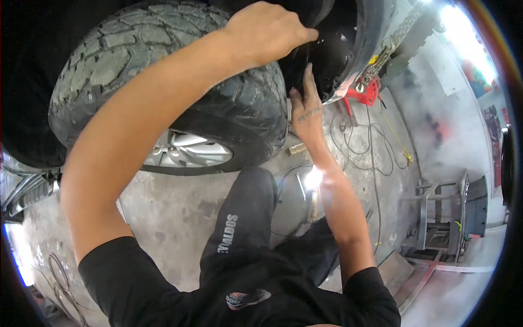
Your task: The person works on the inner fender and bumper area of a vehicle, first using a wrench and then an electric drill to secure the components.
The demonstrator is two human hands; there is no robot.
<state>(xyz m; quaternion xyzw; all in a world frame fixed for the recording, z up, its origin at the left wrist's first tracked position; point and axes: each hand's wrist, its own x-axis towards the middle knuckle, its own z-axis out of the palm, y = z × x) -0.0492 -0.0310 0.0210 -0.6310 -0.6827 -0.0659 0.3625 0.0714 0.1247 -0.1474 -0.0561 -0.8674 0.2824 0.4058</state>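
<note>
My left arm reaches over a big knobbly tire with a silver wheel. Past the tire's top, my left hand is closed at the dark wheel well; whatever its fingers hold is hidden. A thin dark strand or rod shows faintly just below those fingertips. Lower down, my right hand points up into the same dark gap. Its index finger is stretched out and its thumb stands apart, close to the inner edge of the bumper or fender. Nothing shows in its grasp.
On the concrete floor, a bright lamp shines beside a slim metal tool and a small wood block. Right of the car are a red metal device, a chain, looped cables and a metal frame.
</note>
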